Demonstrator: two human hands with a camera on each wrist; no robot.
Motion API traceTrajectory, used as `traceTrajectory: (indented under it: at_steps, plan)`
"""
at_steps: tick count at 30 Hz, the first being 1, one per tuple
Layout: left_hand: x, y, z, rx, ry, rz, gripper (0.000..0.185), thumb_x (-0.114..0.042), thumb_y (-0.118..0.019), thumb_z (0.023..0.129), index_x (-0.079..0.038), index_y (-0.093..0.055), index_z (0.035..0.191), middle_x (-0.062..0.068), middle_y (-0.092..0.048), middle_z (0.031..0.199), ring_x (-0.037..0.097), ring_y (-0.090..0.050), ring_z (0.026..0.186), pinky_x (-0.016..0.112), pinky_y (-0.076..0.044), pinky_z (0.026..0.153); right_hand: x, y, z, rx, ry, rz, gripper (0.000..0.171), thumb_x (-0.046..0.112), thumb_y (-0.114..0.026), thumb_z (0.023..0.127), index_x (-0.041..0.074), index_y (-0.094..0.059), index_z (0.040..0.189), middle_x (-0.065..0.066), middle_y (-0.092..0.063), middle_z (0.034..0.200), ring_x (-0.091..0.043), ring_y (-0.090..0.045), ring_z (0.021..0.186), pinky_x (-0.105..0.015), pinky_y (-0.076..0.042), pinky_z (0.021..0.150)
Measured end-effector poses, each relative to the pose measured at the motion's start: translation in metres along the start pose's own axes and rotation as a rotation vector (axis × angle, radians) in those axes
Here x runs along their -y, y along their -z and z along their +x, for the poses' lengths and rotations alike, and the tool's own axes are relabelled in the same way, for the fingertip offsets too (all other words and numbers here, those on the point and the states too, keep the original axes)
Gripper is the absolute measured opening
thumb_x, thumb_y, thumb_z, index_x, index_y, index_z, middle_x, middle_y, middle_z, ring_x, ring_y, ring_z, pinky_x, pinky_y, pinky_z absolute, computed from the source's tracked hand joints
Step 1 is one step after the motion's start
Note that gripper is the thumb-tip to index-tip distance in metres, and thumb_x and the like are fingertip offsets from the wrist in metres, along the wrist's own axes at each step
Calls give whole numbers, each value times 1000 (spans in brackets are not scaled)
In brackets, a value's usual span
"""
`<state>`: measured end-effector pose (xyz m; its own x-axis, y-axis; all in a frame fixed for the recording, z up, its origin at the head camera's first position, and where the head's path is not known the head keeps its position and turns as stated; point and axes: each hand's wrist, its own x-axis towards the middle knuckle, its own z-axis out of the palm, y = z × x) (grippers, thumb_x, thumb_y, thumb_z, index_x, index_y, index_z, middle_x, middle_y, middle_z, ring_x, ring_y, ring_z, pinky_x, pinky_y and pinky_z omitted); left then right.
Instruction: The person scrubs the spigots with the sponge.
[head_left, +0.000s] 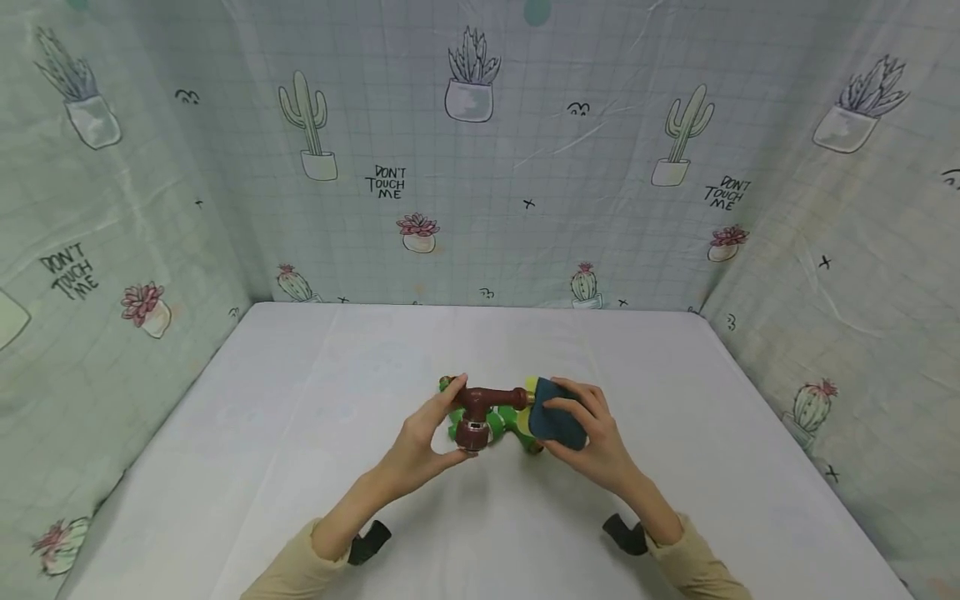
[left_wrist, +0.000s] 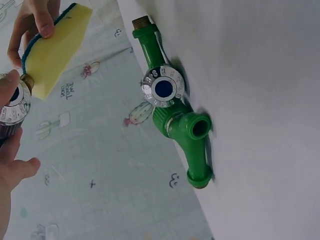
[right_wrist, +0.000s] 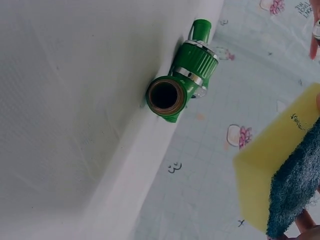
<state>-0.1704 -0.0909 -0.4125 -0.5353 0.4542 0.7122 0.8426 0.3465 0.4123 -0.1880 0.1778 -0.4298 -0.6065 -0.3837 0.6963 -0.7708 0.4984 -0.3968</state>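
My left hand [head_left: 411,450] grips a dark red-brown water tap [head_left: 474,408] between thumb and fingers, its long pipe pointing right to a brass threaded end. In my right hand [head_left: 600,437] is a sponge [head_left: 555,417] with yellow foam and a dark blue scouring layer. The foam [left_wrist: 57,57] comes right at the threaded end in the left wrist view. Below them a green tap [left_wrist: 187,137] lies on the table, with a silver numbered dial [left_wrist: 163,86] and brown threaded ends. In the head view both hands partly cover it.
A white-covered table [head_left: 337,375] spreads under the hands. Fabric walls [head_left: 480,167] printed with cacti and potted plants stand at its back and sides. Black straps [head_left: 369,543] show at both wrists, beside the beige sleeves [head_left: 300,567].
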Motion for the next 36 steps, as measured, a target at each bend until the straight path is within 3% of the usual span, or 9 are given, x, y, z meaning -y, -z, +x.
traceTrajectory:
  at_steps: [3, 8, 11, 14, 20, 26, 30, 33, 36]
  plan:
    - [-1, -2, 0, 38, 161, -254, 96, 6, -76, 62, -5, -21, 140, 20, -50, 122, 29, -59, 102, 29, -53, 81, 0, 1, -2, 12, -13, 1, 52, 9, -79, 62, 18, -58, 108, -10, -44, 131, -20, -35, 114, -49, -45, 82]
    - [-4, -1, 4, 80, 463, -705, 98, 6, -74, 65, -20, -17, 140, 22, -40, 130, 31, -55, 107, 31, -55, 75, -2, 0, -5, 39, -43, -15, 52, 11, -79, 63, 19, -57, 110, -9, -43, 132, -20, -34, 114, -48, -44, 83]
    - [-4, 1, 7, 87, 585, -914, 92, 5, -70, 70, -24, -16, 140, 22, -32, 136, 28, -52, 111, 39, -54, 77, -3, -1, -6, 41, -59, -23, 53, 11, -78, 63, 19, -56, 110, -9, -43, 132, -20, -34, 113, -49, -45, 82]
    - [-4, 0, 10, 61, 696, -1039, 74, -4, -60, 83, -28, -17, 138, 21, -27, 140, 29, -52, 112, 48, -52, 78, -3, 0, -6, 38, -78, -23, 54, 11, -78, 63, 20, -56, 112, -8, -42, 133, -20, -33, 114, -50, -45, 82]
    - [-3, -5, 12, -52, 859, -1061, 45, -12, -48, 92, -29, -26, 127, 21, -33, 135, 31, -56, 104, 54, -51, 76, 1, 3, -4, 11, -64, -59, 58, 14, -79, 64, 19, -54, 117, -9, -42, 133, -21, -33, 114, -50, -46, 81]
    - [-3, -6, 14, -119, 956, -1026, 15, -21, -40, 96, -25, -35, 109, 20, -36, 129, 27, -60, 92, 48, -54, 70, 6, 7, 0, -55, 76, -150, 45, 43, -58, 81, 17, -56, 117, -10, -44, 131, -24, -34, 115, -47, -49, 78]
    - [-2, -5, 14, -108, 1012, -1064, 9, -20, -39, 96, -24, -38, 104, 14, -29, 128, 23, -61, 87, 43, -54, 70, 10, 6, 3, -69, 191, -202, 39, 41, -53, 84, 17, -58, 115, -12, -46, 128, -28, -36, 114, -42, -47, 81]
    - [1, -2, 14, -53, 1044, -1068, 21, -23, -42, 95, -21, -38, 115, 15, -27, 129, 26, -58, 95, 48, -52, 76, 10, 5, 5, -98, 260, -257, 36, 39, -51, 86, 17, -59, 114, -13, -48, 126, -32, -38, 111, -41, -42, 88]
    - [3, 2, 12, 38, 1058, -1077, 37, -23, -47, 93, -11, -38, 126, 15, -35, 125, 30, -55, 102, 53, -49, 81, 9, 4, 7, -143, 331, -293, 34, 36, -52, 87, 15, -60, 113, -16, -51, 122, -37, -40, 107, -42, -36, 94]
